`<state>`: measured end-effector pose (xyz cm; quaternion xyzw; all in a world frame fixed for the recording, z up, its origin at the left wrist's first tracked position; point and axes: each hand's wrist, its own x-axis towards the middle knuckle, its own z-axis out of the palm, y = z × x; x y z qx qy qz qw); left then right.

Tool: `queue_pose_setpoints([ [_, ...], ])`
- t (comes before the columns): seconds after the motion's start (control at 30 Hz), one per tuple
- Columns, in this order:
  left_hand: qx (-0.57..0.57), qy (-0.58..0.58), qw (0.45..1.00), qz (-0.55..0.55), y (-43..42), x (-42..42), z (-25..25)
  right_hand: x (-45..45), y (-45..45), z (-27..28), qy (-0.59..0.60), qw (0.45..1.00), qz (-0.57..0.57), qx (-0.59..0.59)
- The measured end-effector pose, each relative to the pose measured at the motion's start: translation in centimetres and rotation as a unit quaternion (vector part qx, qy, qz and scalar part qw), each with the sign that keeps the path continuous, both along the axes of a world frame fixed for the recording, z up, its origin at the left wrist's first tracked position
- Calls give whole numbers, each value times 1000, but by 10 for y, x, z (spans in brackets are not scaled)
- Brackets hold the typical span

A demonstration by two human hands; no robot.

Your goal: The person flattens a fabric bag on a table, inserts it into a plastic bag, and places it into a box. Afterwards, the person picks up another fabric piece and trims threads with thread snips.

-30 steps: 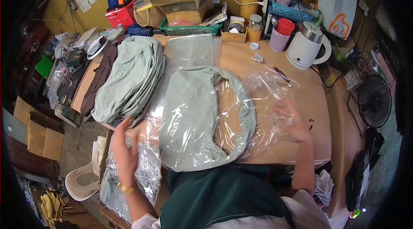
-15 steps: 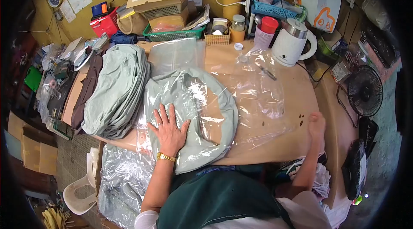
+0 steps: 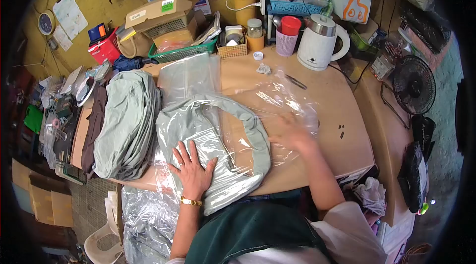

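My left hand (image 3: pixel 195 175) lies flat with fingers spread on a pale grey-green folded cloth (image 3: pixel 261 147) inside a clear plastic bag (image 3: pixel 233 132). The cloth forms a rough loop, and brown tabletop shows through its middle. My right hand (image 3: pixel 296 136) is over the loose right part of the bag, its fingers smeared by motion, so I cannot tell whether they grip the film. Just beyond the crumpled film lie dark tweezers or snips (image 3: pixel 296 82) and a small crumpled white scrap (image 3: pixel 264 68).
A stack of grey-green cloths (image 3: pixel 126 125) stands at left, beside flat clear bags (image 3: pixel 191 78). A white kettle (image 3: pixel 317 48), pink cup (image 3: pixel 286 43) and green basket (image 3: pixel 183 54) line the back. At right is a black fan (image 3: pixel 414 85); a box of bagged cloth (image 3: pixel 148 219) sits below the table.
My right hand has moved left from the table's right side onto the bag's loose part, and the film has bunched leftward. My left hand stays flat on the bagged cloth. The view has shifted.
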<state>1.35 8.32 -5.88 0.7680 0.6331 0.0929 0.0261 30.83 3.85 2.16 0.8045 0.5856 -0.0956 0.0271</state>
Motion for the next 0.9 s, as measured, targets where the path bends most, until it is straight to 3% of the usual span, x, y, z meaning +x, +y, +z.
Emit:
queue_pose_setpoints([
  [0.07,-1,5,1000,-7,-3,-8,8,43,-9,-1,177,978,-108,33],
  [0.1,-65,4,997,-38,1,-19,24,70,-13,-7,261,947,-172,76],
  [0.13,-130,5,989,-71,7,-29,40,101,-11,-15,287,925,-195,156],
  [0.17,-118,27,991,-61,14,-35,57,130,-5,-25,308,897,-217,233],
  [0.23,-28,-5,998,-60,44,-51,64,172,31,-57,92,898,-295,313],
  [0.3,73,-90,986,-118,92,-55,58,226,83,-106,190,931,-271,157],
  [0.37,124,-156,969,-144,151,-47,30,147,98,-72,93,956,-266,87],
  [0.4,125,-157,968,-147,167,-38,16,141,104,-77,104,962,-238,82],
  [0.47,56,-74,994,-51,189,-21,-4,125,113,-85,109,971,-180,116],
  [0.53,46,-56,996,-60,186,1,-8,101,113,-93,104,970,-156,152],
  [0.63,86,-31,993,-74,186,13,-9,88,110,-100,110,974,12,195],
  [0.7,79,-82,992,-57,192,5,-5,94,94,-98,169,912,-166,334],
  [0.73,158,-66,983,-66,199,-4,-18,101,75,-85,157,922,-210,285],
  [0.77,158,-66,983,-62,200,-9,-17,117,50,-78,142,928,-252,236],
  [0.8,143,-85,982,-87,200,-13,-14,150,21,-103,147,915,-201,317],
  [0.83,127,-105,980,-112,197,-16,-11,160,1,-88,102,928,-251,255],
  [0.9,109,-117,981,-106,182,-1,4,191,-30,-101,-4,934,-231,274],
])
